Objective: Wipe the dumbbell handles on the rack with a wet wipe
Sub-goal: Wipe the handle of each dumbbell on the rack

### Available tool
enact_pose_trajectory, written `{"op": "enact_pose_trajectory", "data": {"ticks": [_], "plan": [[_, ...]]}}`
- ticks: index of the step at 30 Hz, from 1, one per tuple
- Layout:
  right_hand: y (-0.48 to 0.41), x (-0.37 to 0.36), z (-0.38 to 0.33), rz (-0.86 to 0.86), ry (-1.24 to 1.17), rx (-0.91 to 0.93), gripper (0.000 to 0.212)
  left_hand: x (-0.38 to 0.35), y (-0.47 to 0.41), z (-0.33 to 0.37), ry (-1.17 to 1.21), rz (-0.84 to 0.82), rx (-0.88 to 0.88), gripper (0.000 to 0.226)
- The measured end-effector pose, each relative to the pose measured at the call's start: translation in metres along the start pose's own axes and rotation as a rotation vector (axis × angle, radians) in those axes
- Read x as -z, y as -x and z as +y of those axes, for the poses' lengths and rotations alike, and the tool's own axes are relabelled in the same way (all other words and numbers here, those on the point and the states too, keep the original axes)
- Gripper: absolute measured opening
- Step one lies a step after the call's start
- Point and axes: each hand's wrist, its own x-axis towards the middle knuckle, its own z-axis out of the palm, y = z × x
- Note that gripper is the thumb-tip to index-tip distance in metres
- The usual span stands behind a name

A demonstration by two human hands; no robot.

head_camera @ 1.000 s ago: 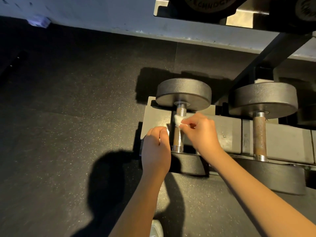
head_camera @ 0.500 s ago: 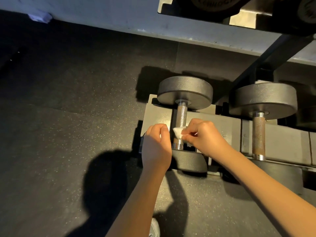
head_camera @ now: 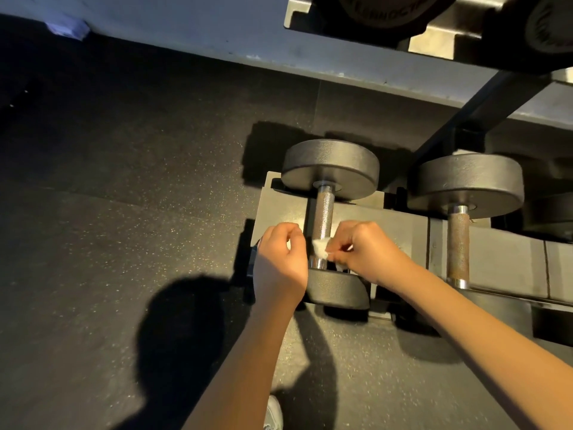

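Well left of the grip, a dark speckled floor [head_camera: 124, 212] was recorded, with a person's shadow cast on it. Just left of the gripped spot the left hand [head_camera: 280, 262] was found, fingers curled toward the thumb beside the bar; whether anything was held in it could not be told. At the grip itself a small, white, crumpled wet wipe [head_camera: 320, 248] was pressed against the near end of the knurled handle [head_camera: 323, 212] of the first dumbbell [head_camera: 330, 166], which was laid across the rack [head_camera: 400, 234]. Immediately right of it the right hand [head_camera: 369, 251] was placed, the wet wipe pinched between thumb and fingertips. Well right of the grip a second dumbbell [head_camera: 468, 181] was seated on the same rack, its rusty handle [head_camera: 458, 246] untouched. Below the grip, between the forearms, a white shoe [head_camera: 273, 414] was noted.
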Motion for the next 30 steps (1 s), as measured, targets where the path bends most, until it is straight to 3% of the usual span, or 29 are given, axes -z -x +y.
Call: {"op": "enact_pose_trajectory", "data": {"ticks": [4,7,12,17,20,23,30], "plan": [[0.005,0.004,0.000,0.103,-0.039,0.001,0.014,0.003,-0.002,-0.001,-0.001,-0.085,-0.038,0.027],[0.008,0.004,-0.003,0.199,-0.100,-0.016,0.014,0.007,-0.010,-0.003,0.006,-0.224,-0.195,0.033],[0.009,0.004,-0.014,0.270,-0.277,-0.094,0.017,0.006,-0.032,0.013,-0.175,-0.465,-0.300,0.037],[0.013,-0.002,-0.015,0.395,-0.432,-0.163,0.021,0.005,-0.047,0.022,-0.360,-0.417,-0.296,0.027],[0.017,-0.015,-0.020,0.491,-0.511,-0.258,0.018,0.005,-0.055,0.021,-0.304,-0.190,-0.252,0.022],[0.018,-0.031,-0.023,0.469,-0.497,-0.353,0.030,-0.001,-0.065,0.018,-0.314,-0.045,-0.265,0.020],[0.018,-0.035,-0.023,0.523,-0.499,-0.339,0.024,-0.020,-0.072,0.015,-0.474,-0.121,-0.410,0.027]]}}
